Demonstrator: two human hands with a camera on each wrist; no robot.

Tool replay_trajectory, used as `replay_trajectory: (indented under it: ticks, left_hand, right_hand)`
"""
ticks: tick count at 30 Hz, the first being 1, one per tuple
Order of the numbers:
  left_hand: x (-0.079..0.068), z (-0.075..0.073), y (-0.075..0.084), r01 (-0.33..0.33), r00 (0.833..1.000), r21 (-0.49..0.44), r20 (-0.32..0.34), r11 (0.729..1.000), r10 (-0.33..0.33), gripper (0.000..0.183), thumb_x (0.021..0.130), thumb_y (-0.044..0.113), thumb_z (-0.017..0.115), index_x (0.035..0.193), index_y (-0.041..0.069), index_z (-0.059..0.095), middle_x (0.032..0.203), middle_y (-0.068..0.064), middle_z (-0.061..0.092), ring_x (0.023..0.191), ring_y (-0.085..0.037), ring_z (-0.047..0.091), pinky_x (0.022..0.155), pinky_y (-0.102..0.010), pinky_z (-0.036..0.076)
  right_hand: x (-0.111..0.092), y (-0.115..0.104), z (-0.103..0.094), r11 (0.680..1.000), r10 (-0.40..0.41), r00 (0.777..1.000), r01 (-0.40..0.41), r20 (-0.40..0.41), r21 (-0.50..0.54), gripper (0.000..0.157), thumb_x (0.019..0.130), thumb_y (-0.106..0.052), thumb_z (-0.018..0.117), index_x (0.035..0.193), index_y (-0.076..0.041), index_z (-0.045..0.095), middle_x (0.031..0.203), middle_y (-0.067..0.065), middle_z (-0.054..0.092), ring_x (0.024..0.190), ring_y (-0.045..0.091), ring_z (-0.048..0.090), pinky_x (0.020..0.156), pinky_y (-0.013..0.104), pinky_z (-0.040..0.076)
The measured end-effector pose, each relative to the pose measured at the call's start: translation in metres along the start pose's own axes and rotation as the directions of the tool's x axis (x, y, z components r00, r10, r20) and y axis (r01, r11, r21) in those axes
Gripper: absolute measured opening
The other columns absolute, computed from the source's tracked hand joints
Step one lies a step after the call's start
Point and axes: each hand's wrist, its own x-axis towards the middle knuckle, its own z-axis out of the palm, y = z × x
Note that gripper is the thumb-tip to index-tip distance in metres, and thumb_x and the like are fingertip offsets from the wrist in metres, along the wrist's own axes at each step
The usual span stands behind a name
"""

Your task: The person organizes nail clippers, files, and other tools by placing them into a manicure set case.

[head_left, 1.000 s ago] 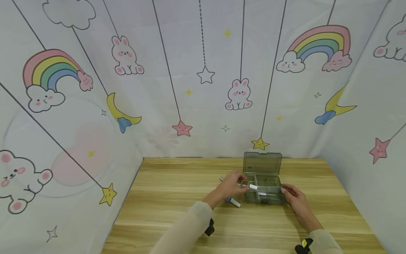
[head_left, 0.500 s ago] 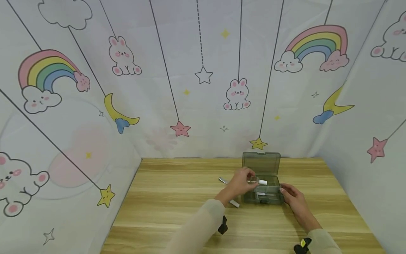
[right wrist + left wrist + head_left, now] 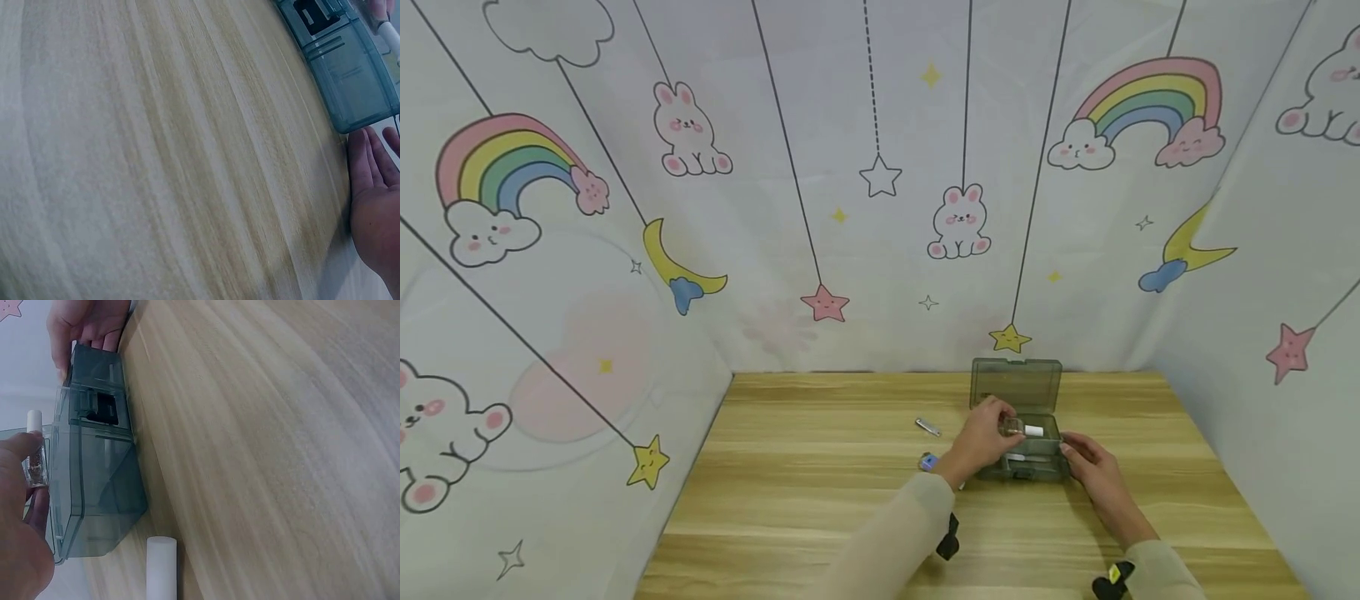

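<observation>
Head view, lower right: left hand (image 3: 983, 437) pinches white-capped bottle (image 3: 1014, 427) over box (image 3: 1043, 470). Right hand (image 3: 1099, 475), fingers straight, touches box's end.

A white back panel (image 3: 895, 267), most likely fabric though the folds are too faint to be sure, rises behind a wood-grain tabletop (image 3: 820, 442) with yellowish-brown streaks running sideways. A left panel (image 3: 561, 292) and a right panel (image 3: 1240, 333) flank it, angling outward toward the viewer. Their print shows seated rabbits (image 3: 960, 229), rainbows (image 3: 1150, 77), crescent moons and smiling stars (image 3: 825, 304) on dark strings. The light is soft and slightly dim.
</observation>
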Motion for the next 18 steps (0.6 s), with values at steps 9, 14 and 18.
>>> replay_trajectory:
  ticks: [9,14,18]
  left_hand:
    - [-0.002,0.005,-0.001,0.029,0.999,-0.044,-0.014,0.999,-0.029,0.04,0.095,0.032,0.082,0.127,0.012,0.067,0.118,0.003,0.061,0.102,-0.005,0.058,0.088,-0.02,0.053]
    - [-0.005,-0.003,0.002,0.039,0.999,-0.045,0.013,0.998,-0.038,0.042,0.096,0.033,0.081,0.13,0.012,0.066,0.121,0.004,0.061,0.108,-0.008,0.061,0.093,-0.021,0.053]
    - [-0.009,-0.016,0.002,0.005,0.999,-0.038,0.048,0.999,-0.003,0.04,0.098,0.03,0.08,0.131,0.012,0.066,0.123,0.002,0.063,0.112,-0.012,0.063,0.095,-0.02,0.052]
  right_hand:
    - [-0.002,-0.001,0.001,1.0,0.021,1.0,-0.021,0.023,0.001,0.063,0.111,-0.038,0.056,0.16,-0.001,0.041,0.161,0.023,0.041,0.11,-0.014,0.051,0.091,0.018,0.051]
    - [0.0,0.002,0.0,1.0,0.015,1.0,-0.015,0.023,0.01,0.063,0.111,-0.038,0.056,0.16,-0.001,0.041,0.161,0.022,0.042,0.111,-0.014,0.051,0.091,0.018,0.052]
    - [0.0,0.001,0.0,1.0,-0.01,1.0,0.01,0.017,0.013,0.062,0.111,-0.038,0.056,0.158,0.0,0.042,0.16,0.024,0.043,0.11,-0.014,0.052,0.09,0.018,0.052]
